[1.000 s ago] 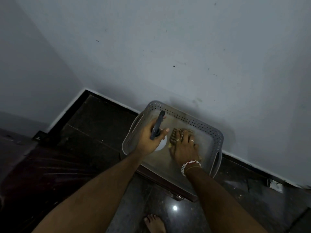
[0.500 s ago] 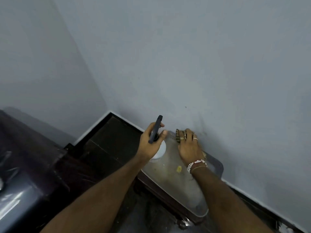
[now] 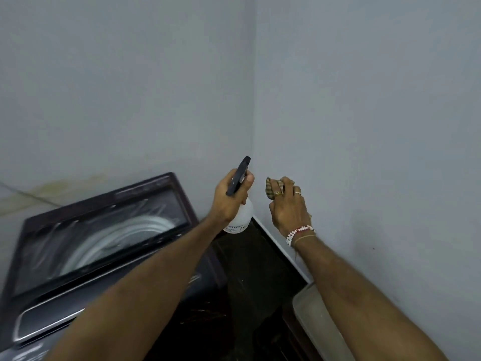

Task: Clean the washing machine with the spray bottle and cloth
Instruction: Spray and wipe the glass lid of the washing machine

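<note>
My left hand grips a white spray bottle by its neck; the dark trigger head points up towards the wall corner. My right hand is closed around a bunched, striped tan cloth, held in the air just right of the bottle. The dark top-loading washing machine stands at the lower left, its glass lid shut with the pale drum showing through. Both hands hover to the right of the machine, above the floor.
A grey plastic basket sits low at the right, against the wall, partly hidden by my right forearm. Grey walls meet in a corner straight ahead. A dark floor strip runs between the machine and the basket.
Both hands have lifted out of the basket, carrying the bottle and the cloth. The view has swung left and up, bringing the washing machine into sight.
</note>
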